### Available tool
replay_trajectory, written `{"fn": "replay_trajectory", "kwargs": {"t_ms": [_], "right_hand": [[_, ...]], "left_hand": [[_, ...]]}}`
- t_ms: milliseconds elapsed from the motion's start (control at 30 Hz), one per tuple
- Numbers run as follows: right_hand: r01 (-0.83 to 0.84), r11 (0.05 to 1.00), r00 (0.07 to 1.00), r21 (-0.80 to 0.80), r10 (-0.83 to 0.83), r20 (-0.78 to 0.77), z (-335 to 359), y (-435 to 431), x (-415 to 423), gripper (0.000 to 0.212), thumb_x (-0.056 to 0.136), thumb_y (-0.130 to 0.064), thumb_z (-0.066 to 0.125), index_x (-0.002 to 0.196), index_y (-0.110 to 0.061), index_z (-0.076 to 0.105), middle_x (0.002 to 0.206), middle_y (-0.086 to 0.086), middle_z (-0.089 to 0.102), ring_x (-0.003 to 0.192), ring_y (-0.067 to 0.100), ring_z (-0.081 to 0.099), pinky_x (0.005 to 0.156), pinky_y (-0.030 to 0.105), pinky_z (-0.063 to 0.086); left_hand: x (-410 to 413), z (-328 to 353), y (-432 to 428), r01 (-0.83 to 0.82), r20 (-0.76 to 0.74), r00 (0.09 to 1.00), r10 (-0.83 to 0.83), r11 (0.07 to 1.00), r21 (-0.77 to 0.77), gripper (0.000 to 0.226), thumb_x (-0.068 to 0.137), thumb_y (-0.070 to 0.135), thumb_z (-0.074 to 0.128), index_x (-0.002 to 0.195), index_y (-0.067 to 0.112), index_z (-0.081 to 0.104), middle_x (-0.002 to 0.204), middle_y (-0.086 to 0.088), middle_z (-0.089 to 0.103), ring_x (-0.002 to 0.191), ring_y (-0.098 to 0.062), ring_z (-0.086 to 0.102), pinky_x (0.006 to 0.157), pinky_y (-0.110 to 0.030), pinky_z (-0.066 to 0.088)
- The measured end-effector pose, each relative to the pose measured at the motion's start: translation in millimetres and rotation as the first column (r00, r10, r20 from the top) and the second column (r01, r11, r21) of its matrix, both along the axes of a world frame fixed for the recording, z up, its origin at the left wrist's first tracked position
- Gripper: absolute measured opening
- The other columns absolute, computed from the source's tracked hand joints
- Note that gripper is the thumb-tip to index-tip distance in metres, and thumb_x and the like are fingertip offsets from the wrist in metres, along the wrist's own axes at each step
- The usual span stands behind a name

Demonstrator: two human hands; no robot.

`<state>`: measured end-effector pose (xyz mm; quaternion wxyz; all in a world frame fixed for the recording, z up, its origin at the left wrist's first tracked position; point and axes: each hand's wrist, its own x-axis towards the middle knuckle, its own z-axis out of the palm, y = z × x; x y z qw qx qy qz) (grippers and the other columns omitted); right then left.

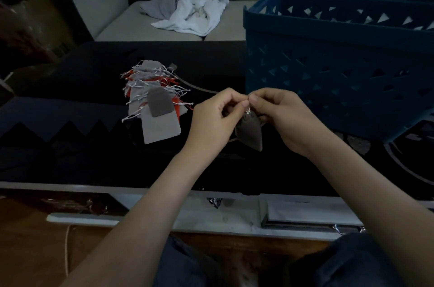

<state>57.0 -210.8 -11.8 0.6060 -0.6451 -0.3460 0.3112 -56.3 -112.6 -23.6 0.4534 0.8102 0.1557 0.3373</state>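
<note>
A small grey drawstring pouch (pixel 249 133) hangs between my two hands above the dark table. My left hand (pixel 216 120) pinches its top from the left with thumb and forefinger. From the right, my right hand (pixel 279 114) pinches the white drawstring at the pouch's gathered mouth. To the left lies a pile of pouches (pixel 153 99), grey and red ones with white strings, several stacked on each other.
A dark blue plastic basket (pixel 340 61) stands on the table's right, just behind my right hand. The dark table (pixel 70 157) has a white front edge. Behind it, a light sofa (pixel 117 17) carries crumpled white and grey cloths (pixel 192 9).
</note>
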Motion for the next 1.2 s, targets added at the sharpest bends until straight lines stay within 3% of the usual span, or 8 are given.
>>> {"fn": "replay_trajectory", "kwargs": {"t_ms": [167,300,467,633,733,900,1033,1200], "right_hand": [[-0.030,0.997,0.999,-0.074,0.027,-0.044,2.4,-1.0,2.6,0.013,0.093,-0.011,0.056,0.086,-0.012,0.067,0.080,0.005,0.065,0.070,0.009,0.061,0.062,0.018,0.049],[-0.006,0.991,0.998,-0.131,-0.002,-0.060,4.9,-0.8,3.9,0.013,0.091,-0.013,0.059,0.081,-0.013,0.067,0.071,0.000,0.065,0.066,0.008,0.060,0.064,0.022,0.047],[0.033,0.987,0.997,-0.156,-0.044,-0.070,7.2,-2.1,4.7,0.014,0.088,-0.005,0.059,0.078,-0.010,0.066,0.073,0.004,0.065,0.067,0.012,0.060,0.068,0.026,0.050],[0.165,0.974,0.974,-0.155,-0.136,0.180,5.2,-1.3,1.8,0.015,0.086,-0.006,0.063,0.073,-0.013,0.067,0.076,0.008,0.067,0.067,0.013,0.059,0.065,0.025,0.049],[0.195,0.972,0.954,-0.129,-0.157,0.257,-0.1,2.0,-1.4,0.014,0.086,-0.013,0.066,0.073,-0.017,0.066,0.075,0.006,0.066,0.065,0.009,0.058,0.064,0.025,0.050],[0.152,0.975,0.979,-0.161,-0.126,0.161,-0.6,5.6,-5.8,0.006,0.087,-0.018,0.067,0.082,-0.016,0.065,0.069,-0.002,0.063,0.057,-0.001,0.058,0.053,0.014,0.045],[0.060,0.989,0.996,-0.135,-0.050,0.077,4.0,2.8,-12.4,0.015,0.090,-0.010,0.062,0.076,-0.013,0.066,0.065,-0.004,0.065,0.055,-0.001,0.062,0.052,0.014,0.047],[0.125,0.988,0.991,-0.093,-0.121,0.051,11.9,1.6,-18.5,0.016,0.090,-0.005,0.061,0.074,-0.006,0.065,0.062,0.004,0.061,0.047,-0.001,0.056,0.045,0.013,0.044]], "left_hand": [[2.2,-3.1,-1.6,-0.033,-0.010,0.999,0.034,0.999,0.022,0.009,0.092,0.016,0.062,0.093,0.016,0.071,0.086,-0.001,0.069,0.081,-0.014,0.063,0.074,-0.028,0.052],[5.6,-5.3,-5.6,-0.086,0.001,0.996,0.086,0.995,0.054,0.009,0.092,0.015,0.061,0.091,0.013,0.070,0.084,-0.003,0.069,0.079,-0.014,0.063,0.073,-0.031,0.051],[8.7,-6.0,-7.5,-0.118,-0.043,0.992,0.120,0.992,0.052,0.011,0.091,0.016,0.062,0.091,0.009,0.070,0.082,-0.002,0.069,0.077,-0.010,0.062,0.069,-0.020,0.048],[11.4,-4.8,-3.3,-0.123,-0.191,0.975,0.112,0.991,-0.044,0.012,0.091,0.019,0.062,0.093,0.014,0.073,0.088,0.004,0.071,0.081,-0.003,0.063,0.069,-0.010,0.044],[11.3,-4.4,0.7,-0.131,-0.198,0.975,0.098,0.979,-0.156,0.011,0.090,0.015,0.062,0.086,0.021,0.071,0.088,0.005,0.071,0.084,-0.004,0.065,0.072,-0.013,0.047],[8.8,-2.9,0.5,-0.159,-0.158,0.979,0.131,0.971,-0.180,0.010,0.089,0.014,0.062,0.088,0.016,0.072,0.087,0.002,0.072,0.083,-0.007,0.066,0.074,-0.019,0.051],[8.2,-2.7,-0.3,-0.144,-0.098,0.987,0.127,0.972,-0.185,0.009,0.089,0.014,0.063,0.086,0.019,0.070,0.085,0.004,0.071,0.080,-0.005,0.065,0.072,-0.017,0.050],[9.6,-3.5,-1.9,-0.086,0.013,0.995,0.095,0.945,-0.315,0.012,0.089,0.011,0.062,0.083,0.018,0.071,0.081,0.005,0.070,0.079,-0.004,0.063,0.075,-0.020,0.050]]}}
